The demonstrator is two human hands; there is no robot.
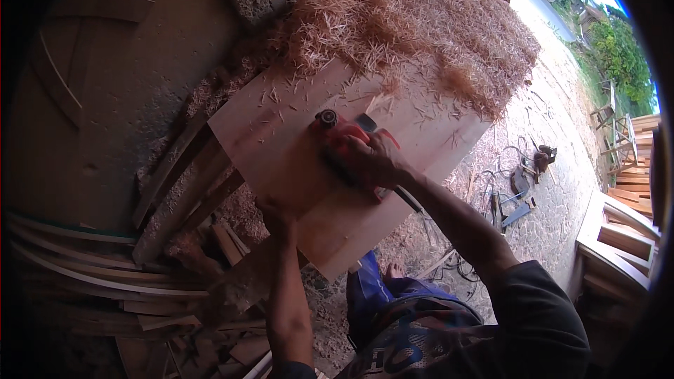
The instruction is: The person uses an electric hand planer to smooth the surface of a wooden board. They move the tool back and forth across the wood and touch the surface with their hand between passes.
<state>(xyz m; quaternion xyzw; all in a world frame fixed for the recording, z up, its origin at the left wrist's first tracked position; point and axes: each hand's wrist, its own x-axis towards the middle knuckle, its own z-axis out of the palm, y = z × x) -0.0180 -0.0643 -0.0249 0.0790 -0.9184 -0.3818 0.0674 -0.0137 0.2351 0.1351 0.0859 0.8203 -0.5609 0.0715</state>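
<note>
The right hand [371,160] grips the likely heavy, rigid planer [342,128] from above; the left hand's [276,213] hold is unclear.

Dark short-sleeved shirt [540,309] with pale print [407,356], blue trousers [369,289]

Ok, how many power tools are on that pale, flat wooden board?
1: a red-and-black handheld power tool, on the near, mostly bare part of the board, gripped by the right hand. The heaped light-brown wood shavings could hide others.
</note>
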